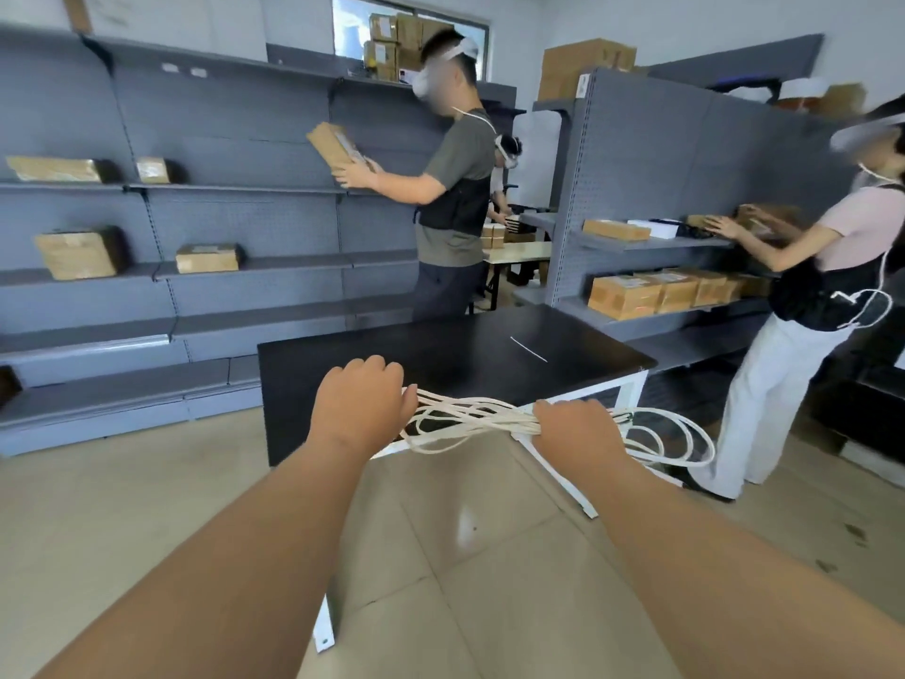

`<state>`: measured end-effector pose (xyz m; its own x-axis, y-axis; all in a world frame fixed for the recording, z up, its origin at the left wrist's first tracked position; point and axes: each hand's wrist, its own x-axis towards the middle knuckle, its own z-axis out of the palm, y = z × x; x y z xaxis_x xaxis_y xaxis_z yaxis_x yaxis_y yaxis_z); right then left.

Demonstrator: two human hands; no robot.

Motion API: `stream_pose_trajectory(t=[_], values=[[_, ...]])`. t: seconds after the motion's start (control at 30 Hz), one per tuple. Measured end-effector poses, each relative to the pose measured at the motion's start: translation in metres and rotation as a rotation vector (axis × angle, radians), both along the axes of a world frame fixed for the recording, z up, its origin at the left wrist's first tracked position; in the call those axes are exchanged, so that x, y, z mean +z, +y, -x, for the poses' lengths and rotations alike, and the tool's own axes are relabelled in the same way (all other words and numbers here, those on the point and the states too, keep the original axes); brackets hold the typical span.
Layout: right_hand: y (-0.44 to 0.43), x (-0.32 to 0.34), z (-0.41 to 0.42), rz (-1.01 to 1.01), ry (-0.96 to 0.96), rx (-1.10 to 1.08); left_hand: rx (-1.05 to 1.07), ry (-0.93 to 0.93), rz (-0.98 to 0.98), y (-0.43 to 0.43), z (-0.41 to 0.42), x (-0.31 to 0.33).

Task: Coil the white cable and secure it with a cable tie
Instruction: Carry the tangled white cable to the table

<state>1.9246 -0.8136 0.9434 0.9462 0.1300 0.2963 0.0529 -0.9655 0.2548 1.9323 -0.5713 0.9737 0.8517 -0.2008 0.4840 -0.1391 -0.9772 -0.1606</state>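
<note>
The white cable (470, 419) is hanging in loose loops over the near edge of the table (440, 355), stretching between two hands. The left grip (362, 404) is clenching one end of the bundle and the right grip (573, 428) is grasping the other (stray loops are spilling beyond it). Gathering those evenly before reaching for the cable tie (529, 349) is looking wise. Cardboard boxes (78, 254) are sitting closed on the shelves (294, 261), their contents not showing.

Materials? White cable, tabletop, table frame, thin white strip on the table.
The white cable looks like a matte, flexible plastic or rubber jacket: it droops in loose loops. The tabletop is probably laminated board: flat, matte black, crisp edge. The table frame is likely white painted metal: thin square legs. The thin white strip may be a plastic cable tie; too small to tell.
</note>
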Motion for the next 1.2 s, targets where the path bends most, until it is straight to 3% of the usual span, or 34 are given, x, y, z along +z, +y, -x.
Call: stream_pose_trajectory(t=[0.43,0.93,1.2], values=[[-0.025,0.003,-0.157,0.012,-0.04,0.204,0.158,0.067,0.051,-0.027,-0.112,0.001],[-0.015,-0.017,-0.342,-0.06,-0.045,0.251,0.233,0.09,0.049,-0.012,-0.286,-0.015],[0.007,-0.041,-0.442,-0.093,0.044,0.274,0.252,0.136,0.039,0.002,-0.387,-0.025]])
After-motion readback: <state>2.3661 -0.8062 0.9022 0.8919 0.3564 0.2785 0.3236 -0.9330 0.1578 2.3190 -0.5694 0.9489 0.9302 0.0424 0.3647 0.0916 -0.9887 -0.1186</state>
